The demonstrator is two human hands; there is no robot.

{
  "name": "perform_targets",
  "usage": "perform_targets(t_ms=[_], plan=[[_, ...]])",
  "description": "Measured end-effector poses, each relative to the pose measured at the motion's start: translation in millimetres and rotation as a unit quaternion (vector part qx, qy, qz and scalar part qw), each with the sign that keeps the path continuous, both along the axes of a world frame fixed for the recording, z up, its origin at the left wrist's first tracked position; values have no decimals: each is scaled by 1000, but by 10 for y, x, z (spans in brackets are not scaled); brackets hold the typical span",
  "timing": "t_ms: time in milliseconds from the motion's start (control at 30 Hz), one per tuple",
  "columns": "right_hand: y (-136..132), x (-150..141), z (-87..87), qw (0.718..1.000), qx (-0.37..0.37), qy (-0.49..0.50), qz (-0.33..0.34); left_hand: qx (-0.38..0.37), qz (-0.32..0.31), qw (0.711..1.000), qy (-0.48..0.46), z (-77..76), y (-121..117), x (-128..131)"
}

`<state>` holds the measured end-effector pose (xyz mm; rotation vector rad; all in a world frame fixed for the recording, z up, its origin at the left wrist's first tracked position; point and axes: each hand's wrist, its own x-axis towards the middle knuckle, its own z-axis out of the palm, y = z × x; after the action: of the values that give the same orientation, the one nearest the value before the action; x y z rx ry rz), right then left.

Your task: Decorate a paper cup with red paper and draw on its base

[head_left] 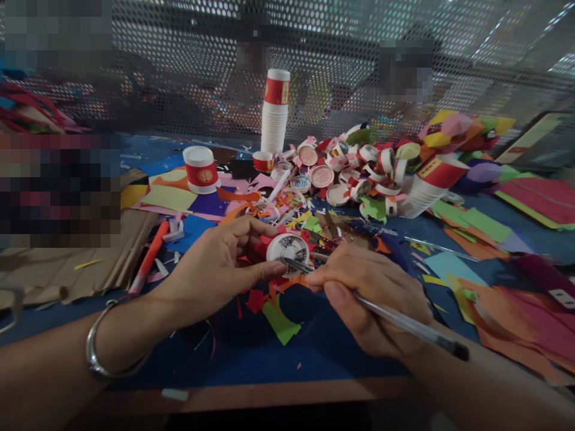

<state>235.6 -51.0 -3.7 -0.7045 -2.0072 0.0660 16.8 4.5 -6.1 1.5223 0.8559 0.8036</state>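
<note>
Between finger and thumb, my left hand (229,257) grips a small round white disc (287,250) with a dark drawing on its face and red around its edge. It looks like the bottom of a cut paper cup. My right hand (372,293) is closed around a clear pen (404,320) with black ends. The pen's tip rests on or just over the disc's lower face. Beneath both hands lie paper scraps, among them a green strip (281,320) and a red piece (256,300).
Behind the hands rises a pile of cut cup bottoms (321,176). Stacked paper cups (275,120) stand at the back, and a tilted stack (429,185) leans right. A red-and-white cup (200,170), an orange marker (150,257), cardboard (103,263) and coloured paper (516,323) lie around.
</note>
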Motion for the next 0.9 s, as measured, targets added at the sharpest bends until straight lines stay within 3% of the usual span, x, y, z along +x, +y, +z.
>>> perform_targets(t_ms=[367, 667, 900], plan=[[29, 62, 24, 1000, -1, 3, -19, 20, 43, 999, -7, 85, -1, -10], [43, 86, 17, 1000, -11, 27, -8, -44, -32, 998, 14, 50, -13, -24], [55, 59, 23, 999, -21, 32, 2, -24, -12, 1000, 6, 19, 85, -35]])
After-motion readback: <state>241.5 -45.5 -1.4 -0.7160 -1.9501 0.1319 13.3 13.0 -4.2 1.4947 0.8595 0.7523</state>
